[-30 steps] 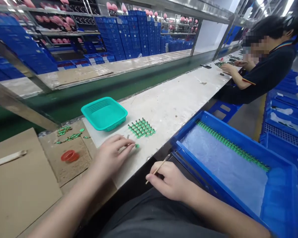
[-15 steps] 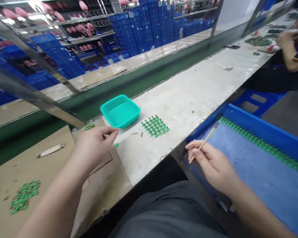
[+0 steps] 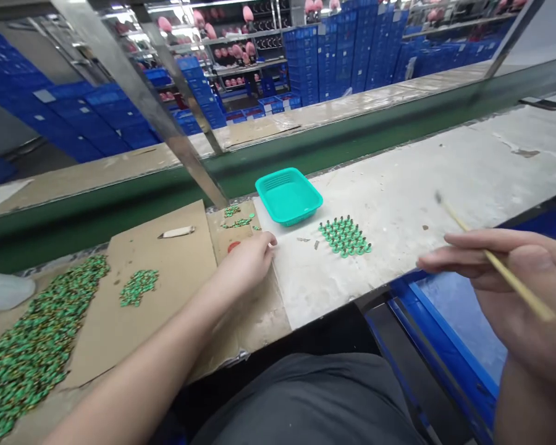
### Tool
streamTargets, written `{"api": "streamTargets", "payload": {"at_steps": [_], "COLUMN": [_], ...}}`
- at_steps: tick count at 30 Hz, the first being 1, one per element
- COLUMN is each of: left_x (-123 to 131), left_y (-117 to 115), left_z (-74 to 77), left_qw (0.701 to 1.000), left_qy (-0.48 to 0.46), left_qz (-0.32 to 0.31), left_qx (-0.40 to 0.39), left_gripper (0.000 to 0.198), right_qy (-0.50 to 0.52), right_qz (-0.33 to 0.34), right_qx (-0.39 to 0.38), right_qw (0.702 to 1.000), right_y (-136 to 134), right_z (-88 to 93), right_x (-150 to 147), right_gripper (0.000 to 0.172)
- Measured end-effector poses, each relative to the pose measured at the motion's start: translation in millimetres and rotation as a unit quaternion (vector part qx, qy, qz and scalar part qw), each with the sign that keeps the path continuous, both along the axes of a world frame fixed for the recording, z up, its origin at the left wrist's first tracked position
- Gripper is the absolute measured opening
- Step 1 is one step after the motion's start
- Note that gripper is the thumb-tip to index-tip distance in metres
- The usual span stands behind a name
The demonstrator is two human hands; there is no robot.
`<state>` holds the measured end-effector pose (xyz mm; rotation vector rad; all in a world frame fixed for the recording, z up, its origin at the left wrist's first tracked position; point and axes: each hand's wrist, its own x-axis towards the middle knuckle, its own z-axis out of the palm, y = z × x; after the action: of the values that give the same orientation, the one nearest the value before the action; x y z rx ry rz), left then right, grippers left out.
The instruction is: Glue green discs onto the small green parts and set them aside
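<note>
My left hand [image 3: 248,258] is low over the bench, where the cardboard meets the white surface. Its fingers are curled together, and anything between them is hidden. A red disc [image 3: 234,246] lies just behind that hand, with small green pieces [image 3: 236,222] on the cardboard beyond. My right hand [image 3: 505,272] grips a thin paintbrush [image 3: 458,219] with a pale wooden handle and a dark tip pointing up and away. Between the hands, several small green pieces with dark tips [image 3: 345,236] stand upright in neat rows.
A turquoise basket [image 3: 290,217] sits behind the rows. At left are a large heap of green pieces [image 3: 41,334], a smaller pile [image 3: 139,287], a whitish pointed stick [image 3: 176,232] and a pale container [image 3: 4,290]. A blue tray [image 3: 449,334] is below the bench at right.
The view has swung left. My left hand has lowered to the bench near the cardboard edge. My right hand, still gripping the paintbrush, has risen from over the blue tray and appears closer.
</note>
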<state>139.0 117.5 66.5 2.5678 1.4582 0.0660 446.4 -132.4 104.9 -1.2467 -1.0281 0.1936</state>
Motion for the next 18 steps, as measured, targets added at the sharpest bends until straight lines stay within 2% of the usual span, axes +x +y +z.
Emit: {"api": "streamTargets", "payload": {"at_steps": [2, 3, 6, 9, 11, 14, 16, 18], "left_x": [-10, -15, -18, -8, -1, -4, -16, -35], "left_y": [-7, -11, -22, -28, -31, -37, -47, -62], "left_z": [9.2, 12.0, 9.5, -2.7, -7.6, -5.7, -3.6, -6.3], "left_qw": [1.0, 1.0, 1.0, 0.999, 0.999, 0.997, 0.994, 0.988], "left_qy": [-0.016, -0.017, 0.003, 0.025, 0.024, -0.002, -0.031, -0.061], "left_qz": [0.007, 0.01, 0.011, 0.012, 0.021, 0.023, 0.025, 0.045], "left_qx": [0.007, 0.007, -0.007, -0.025, -0.033, -0.068, -0.106, -0.136], "left_gripper": [0.034, 0.036, 0.031, 0.031, 0.03, 0.02, 0.017, 0.023], "right_qy": [0.037, 0.044, 0.049, 0.047, 0.052, 0.064, 0.064, 0.072], "right_qz": [0.045, 0.046, -0.023, -0.066, -0.037, 0.028, 0.057, 0.1], "right_qx": [0.005, 0.014, 0.079, 0.12, 0.113, 0.063, 0.051, 0.054], "right_qw": [0.998, 0.998, 0.995, 0.989, 0.992, 0.996, 0.995, 0.991], "right_y": [7, 11, 26, 38, 43, 48, 51, 56], "right_z": [1.0, 1.0, 0.5, 2.3, 4.8, 5.5, 1.4, -6.2], "right_x": [-3, -5, -15, -29, -37, -45, -50, -56], "right_gripper": [0.019, 0.015, 0.012, 0.037, 0.043, 0.031, 0.029, 0.032]}}
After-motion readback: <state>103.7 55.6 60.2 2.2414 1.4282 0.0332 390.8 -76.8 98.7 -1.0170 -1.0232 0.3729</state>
